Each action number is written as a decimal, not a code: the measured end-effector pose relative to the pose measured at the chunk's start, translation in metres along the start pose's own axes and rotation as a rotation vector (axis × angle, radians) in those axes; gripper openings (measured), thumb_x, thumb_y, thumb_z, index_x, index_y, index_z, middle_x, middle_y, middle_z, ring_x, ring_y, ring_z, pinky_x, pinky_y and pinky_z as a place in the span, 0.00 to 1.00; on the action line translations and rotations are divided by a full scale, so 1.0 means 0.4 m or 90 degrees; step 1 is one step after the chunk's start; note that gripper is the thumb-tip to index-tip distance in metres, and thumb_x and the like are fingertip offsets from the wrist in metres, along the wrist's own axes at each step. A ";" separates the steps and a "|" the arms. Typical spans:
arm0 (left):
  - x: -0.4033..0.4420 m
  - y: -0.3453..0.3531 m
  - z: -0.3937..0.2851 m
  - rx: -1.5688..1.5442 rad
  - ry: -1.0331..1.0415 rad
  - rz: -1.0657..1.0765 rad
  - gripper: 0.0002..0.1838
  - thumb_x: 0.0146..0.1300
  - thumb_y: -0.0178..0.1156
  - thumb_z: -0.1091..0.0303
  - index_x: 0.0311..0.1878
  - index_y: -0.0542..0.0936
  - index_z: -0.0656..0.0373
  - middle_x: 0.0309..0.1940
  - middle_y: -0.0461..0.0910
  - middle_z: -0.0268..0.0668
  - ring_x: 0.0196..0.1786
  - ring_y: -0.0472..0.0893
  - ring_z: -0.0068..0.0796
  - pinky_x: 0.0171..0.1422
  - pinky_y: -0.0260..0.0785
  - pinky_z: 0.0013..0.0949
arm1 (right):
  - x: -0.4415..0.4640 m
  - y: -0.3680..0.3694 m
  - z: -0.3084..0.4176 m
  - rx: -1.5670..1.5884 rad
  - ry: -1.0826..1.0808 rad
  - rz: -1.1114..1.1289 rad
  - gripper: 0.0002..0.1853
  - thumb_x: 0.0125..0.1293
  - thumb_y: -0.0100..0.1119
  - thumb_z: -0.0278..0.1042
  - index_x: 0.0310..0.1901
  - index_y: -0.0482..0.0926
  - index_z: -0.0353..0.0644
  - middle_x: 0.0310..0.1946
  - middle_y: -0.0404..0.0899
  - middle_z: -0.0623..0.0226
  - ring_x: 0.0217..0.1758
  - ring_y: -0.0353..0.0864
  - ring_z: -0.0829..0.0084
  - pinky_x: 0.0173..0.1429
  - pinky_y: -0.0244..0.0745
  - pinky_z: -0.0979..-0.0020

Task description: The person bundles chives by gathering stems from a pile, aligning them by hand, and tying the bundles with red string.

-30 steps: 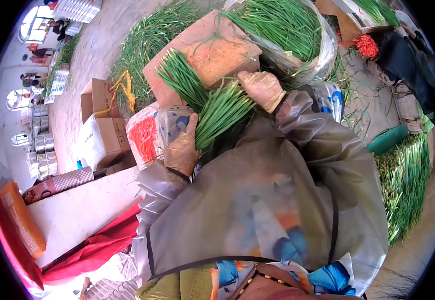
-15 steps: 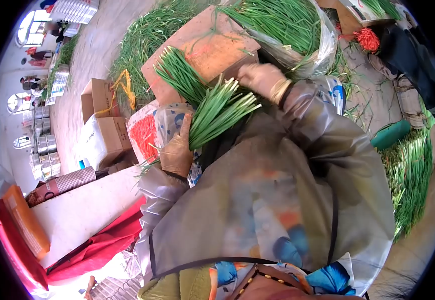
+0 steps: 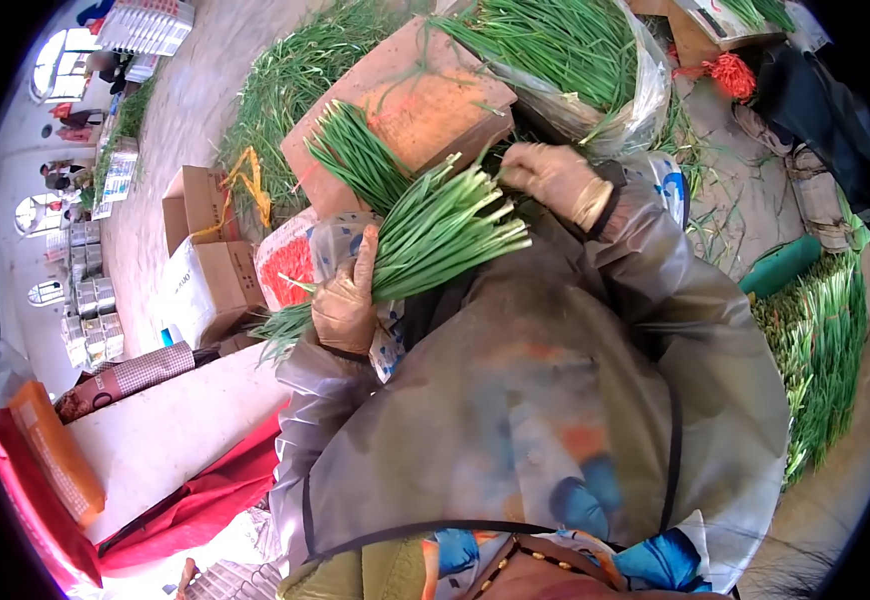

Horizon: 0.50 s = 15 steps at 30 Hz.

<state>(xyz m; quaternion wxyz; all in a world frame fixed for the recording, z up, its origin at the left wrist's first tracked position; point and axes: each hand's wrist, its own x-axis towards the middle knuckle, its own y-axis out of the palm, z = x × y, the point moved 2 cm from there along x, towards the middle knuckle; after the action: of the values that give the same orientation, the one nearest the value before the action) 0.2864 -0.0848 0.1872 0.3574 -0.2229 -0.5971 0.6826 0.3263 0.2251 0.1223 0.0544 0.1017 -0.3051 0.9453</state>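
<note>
My left hand (image 3: 346, 303), in a tan glove, is closed round a bunch of green chives (image 3: 433, 232). The pale cut ends fan out to the upper right, and the green tips trail past my wrist. Just beyond those ends is my gloved right hand (image 3: 558, 183), its fingers curled together; whatever they pinch, if anything, is too small to make out. A second bundle of chives (image 3: 357, 155) lies on an orange-brown board (image 3: 442, 105) in front of me, partly behind the held bunch.
Loose chives (image 3: 565, 45) fill a plastic-lined container at the far side. A heap of greens (image 3: 300, 85) lies on the floor. Red ties (image 3: 287, 272) sit left of my knees, near a cardboard box (image 3: 220, 275). Bundled chives (image 3: 820, 360) stand at right, below another person's legs (image 3: 820, 140).
The held bunch now looks fuller and more spread, and its tips show further past my left wrist. My right hand has shifted slightly right and down.
</note>
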 end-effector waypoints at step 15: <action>-0.009 -0.020 0.021 -0.039 0.086 -0.053 0.43 0.44 0.53 0.83 0.68 0.61 0.45 0.26 0.71 0.39 0.22 0.73 0.38 0.27 0.68 0.39 | 0.067 0.002 0.002 -0.342 -0.134 -0.194 0.12 0.63 0.54 0.41 0.39 0.74 0.41 0.26 0.76 0.58 0.30 0.77 0.58 0.35 0.73 0.62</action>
<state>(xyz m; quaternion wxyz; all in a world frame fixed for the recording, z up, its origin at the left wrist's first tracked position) 0.2844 -0.0928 0.1959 0.4177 -0.2544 -0.6010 0.6322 0.3004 0.2250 0.1284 0.1881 0.2252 -0.5286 0.7965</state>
